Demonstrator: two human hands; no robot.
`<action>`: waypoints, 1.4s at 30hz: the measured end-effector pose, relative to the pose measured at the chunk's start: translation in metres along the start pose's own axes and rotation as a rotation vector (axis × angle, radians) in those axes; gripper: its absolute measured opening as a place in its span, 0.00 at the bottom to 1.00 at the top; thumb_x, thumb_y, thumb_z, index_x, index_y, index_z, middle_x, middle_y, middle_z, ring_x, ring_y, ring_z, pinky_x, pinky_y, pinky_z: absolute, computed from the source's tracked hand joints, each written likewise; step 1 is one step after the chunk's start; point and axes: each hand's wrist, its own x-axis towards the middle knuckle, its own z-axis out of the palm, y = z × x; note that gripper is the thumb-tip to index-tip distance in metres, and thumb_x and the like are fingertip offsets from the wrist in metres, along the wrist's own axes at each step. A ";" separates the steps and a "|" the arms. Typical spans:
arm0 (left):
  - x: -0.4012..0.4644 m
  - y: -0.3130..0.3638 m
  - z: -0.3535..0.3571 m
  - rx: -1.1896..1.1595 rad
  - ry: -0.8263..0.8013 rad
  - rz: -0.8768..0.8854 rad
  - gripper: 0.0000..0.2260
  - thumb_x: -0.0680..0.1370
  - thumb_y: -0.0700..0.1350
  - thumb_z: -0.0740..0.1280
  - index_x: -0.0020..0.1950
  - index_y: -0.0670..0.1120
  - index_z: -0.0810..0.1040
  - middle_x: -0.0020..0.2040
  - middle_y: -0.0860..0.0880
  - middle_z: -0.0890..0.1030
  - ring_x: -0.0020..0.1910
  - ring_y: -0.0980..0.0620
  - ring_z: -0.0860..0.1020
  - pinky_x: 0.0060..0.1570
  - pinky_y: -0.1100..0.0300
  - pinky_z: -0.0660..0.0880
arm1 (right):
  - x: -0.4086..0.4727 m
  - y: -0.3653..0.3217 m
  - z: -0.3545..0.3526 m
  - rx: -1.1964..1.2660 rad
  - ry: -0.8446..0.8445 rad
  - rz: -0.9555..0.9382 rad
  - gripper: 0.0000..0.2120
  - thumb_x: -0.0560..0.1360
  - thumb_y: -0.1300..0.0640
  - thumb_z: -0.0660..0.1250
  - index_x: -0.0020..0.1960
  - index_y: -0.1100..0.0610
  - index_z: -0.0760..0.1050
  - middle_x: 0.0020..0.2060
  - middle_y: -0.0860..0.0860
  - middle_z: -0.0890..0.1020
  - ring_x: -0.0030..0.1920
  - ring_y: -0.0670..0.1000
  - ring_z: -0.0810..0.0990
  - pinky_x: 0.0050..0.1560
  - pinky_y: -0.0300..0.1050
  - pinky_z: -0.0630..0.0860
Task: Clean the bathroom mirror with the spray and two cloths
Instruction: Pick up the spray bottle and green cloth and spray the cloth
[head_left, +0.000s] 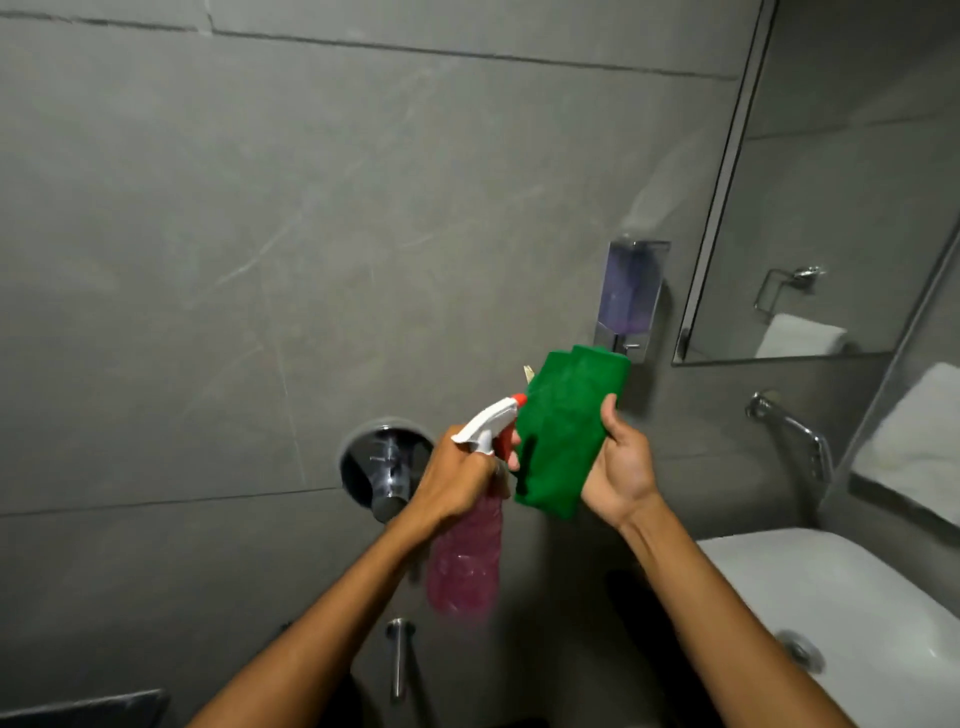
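Left hand (457, 470): closed around neck of pink-filled clear plastic spray bottle (467, 551) with white trigger head, nozzle touching cloth. Right hand (618, 467): gripping folded green microfibre cloth (563, 431). Frameless wall mirror (841, 208): upper right, above white ceramic basin (852, 587).

Our two forearms come into view from the lower edge, both bare from as far back as we can see down to the wrists: no sleeve, cuff or fabric reaches them. Our left hand (457, 467) wears no glove, and we see no ring on the knuckles or watch band behind it at the wrist. Our right hand (621, 467) is likewise ungloved, its thumb showing a short, plain nail, and the wrist just behind it carries no strap or bracelet. Tendons and a faint crease line show along the inner right forearm below that hand.
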 end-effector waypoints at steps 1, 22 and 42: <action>-0.002 0.003 0.000 0.018 0.000 0.001 0.35 0.74 0.32 0.60 0.60 0.73 0.79 0.43 0.50 0.85 0.37 0.46 0.82 0.42 0.42 0.85 | -0.002 -0.004 0.004 -0.011 -0.001 -0.013 0.36 0.82 0.35 0.51 0.79 0.60 0.63 0.77 0.64 0.65 0.68 0.68 0.69 0.72 0.72 0.63; -0.040 -0.009 0.007 -0.065 -0.013 -0.087 0.39 0.67 0.33 0.58 0.60 0.74 0.79 0.42 0.50 0.85 0.37 0.47 0.82 0.35 0.54 0.83 | -0.014 -0.020 -0.010 -0.105 0.117 -0.080 0.31 0.83 0.38 0.52 0.76 0.58 0.69 0.74 0.58 0.74 0.76 0.61 0.69 0.77 0.65 0.62; -0.226 -0.245 0.014 -0.300 0.654 -0.947 0.14 0.79 0.29 0.69 0.61 0.42 0.83 0.38 0.51 0.83 0.36 0.56 0.80 0.42 0.62 0.80 | -0.059 0.121 -0.100 0.042 0.313 0.356 0.31 0.84 0.38 0.50 0.78 0.57 0.66 0.78 0.55 0.68 0.79 0.58 0.63 0.80 0.62 0.58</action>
